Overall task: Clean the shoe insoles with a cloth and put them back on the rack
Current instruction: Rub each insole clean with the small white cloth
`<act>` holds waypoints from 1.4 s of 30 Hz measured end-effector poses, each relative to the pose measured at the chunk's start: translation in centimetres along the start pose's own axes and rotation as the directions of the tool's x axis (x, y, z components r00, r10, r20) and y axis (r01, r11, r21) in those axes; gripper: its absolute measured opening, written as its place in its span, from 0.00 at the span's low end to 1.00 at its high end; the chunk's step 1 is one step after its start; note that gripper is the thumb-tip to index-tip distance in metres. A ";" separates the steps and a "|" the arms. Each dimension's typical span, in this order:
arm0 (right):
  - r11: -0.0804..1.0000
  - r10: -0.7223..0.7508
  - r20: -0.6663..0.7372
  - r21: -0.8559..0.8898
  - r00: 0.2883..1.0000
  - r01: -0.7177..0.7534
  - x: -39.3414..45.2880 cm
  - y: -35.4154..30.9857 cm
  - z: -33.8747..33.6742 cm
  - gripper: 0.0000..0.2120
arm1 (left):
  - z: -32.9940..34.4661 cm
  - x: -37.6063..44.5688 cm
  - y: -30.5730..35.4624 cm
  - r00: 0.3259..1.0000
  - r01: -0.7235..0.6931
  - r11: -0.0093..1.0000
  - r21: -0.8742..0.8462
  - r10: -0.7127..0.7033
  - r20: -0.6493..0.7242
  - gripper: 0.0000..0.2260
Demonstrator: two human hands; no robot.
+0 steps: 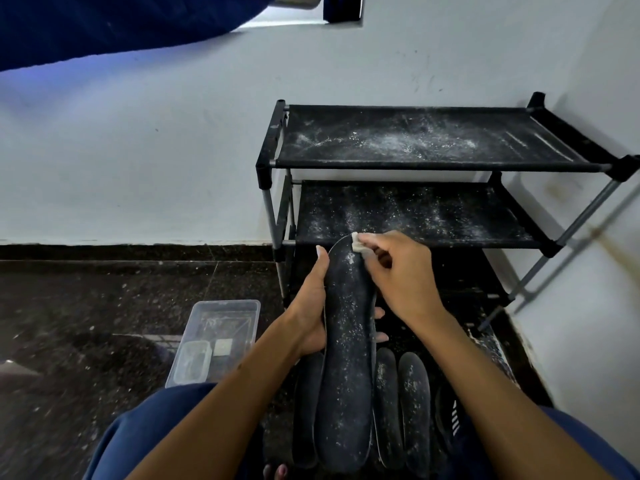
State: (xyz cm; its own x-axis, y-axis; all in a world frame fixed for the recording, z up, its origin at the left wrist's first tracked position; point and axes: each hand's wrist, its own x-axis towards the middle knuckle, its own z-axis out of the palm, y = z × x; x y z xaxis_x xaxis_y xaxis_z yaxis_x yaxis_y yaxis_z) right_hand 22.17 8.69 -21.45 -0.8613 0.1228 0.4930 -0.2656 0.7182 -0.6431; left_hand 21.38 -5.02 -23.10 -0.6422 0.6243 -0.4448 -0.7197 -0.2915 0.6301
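My left hand (pixel 311 306) grips a long black insole (pixel 348 358) from its left side, fingers wrapped behind it. White dust speckles the insole. My right hand (pixel 398 268) pinches a small white cloth (pixel 358 242) against the insole's far tip. Several more dusty black insoles (pixel 412 403) lie on the floor under the held one. The black shoe rack (pixel 433 166) stands just beyond, against the wall; its two visible shelves are dusted with white powder and hold nothing.
A clear plastic container (pixel 221 337) with small items inside sits on the dark speckled floor to the left. My blue-clad knees (pixel 152 431) frame the bottom. White walls meet in a corner behind the rack.
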 end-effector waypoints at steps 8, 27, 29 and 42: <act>0.996 -0.011 0.046 0.092 0.999 0.006 -1.0 -0.6 0.6 0.13 | -0.3 0.1 -0.1 1.000 -0.006 0.999 -0.036 0.006 0.003 0.38; 0.992 -0.063 0.113 0.119 0.992 0.049 -2.1 -1.6 2.0 0.09 | -0.2 -0.2 -0.5 0.993 -0.026 0.999 -0.032 0.022 -0.114 0.37; 0.996 -0.006 0.014 0.091 1.000 0.005 -1.6 -1.0 1.6 0.05 | 0.0 -0.2 -0.6 0.995 -0.034 0.999 -0.037 0.030 -0.092 0.39; 0.999 0.026 -0.140 0.030 0.990 -0.023 -0.8 -0.6 1.7 0.08 | 0.4 -0.1 0.0 0.992 -0.087 0.995 0.054 0.092 -0.084 0.40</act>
State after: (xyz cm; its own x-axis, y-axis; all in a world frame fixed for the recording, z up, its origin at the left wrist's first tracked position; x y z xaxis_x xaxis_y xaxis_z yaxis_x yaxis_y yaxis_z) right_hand 22.28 7.00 -22.49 -0.7992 0.2362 0.5527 -0.2589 0.6946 -0.6712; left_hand 21.52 -4.77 -22.77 -0.7253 0.5317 -0.4373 -0.6458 -0.3056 0.6996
